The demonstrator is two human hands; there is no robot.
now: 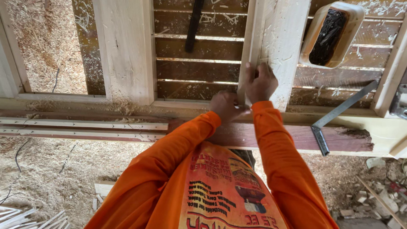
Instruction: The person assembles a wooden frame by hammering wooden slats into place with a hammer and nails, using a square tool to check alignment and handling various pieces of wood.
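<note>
Your orange sleeves [271, 169] fill the foreground. Your left hand [227, 106] is curled at the foot of the pale upright post [277, 38]; whether it holds anything, you cannot tell. Your right hand [260, 82] presses the post's face at twelve o'clock. A steel square [339, 114] lies at three; a tray of dark nails [330, 36] at one.

Open slatted panel [197, 68] lies free left of the pale upright wooden stile [277, 46]; to its right, a beige tub of dark nails [330, 36] and a steel carpenter's square [339, 112] crowd the way.
</note>
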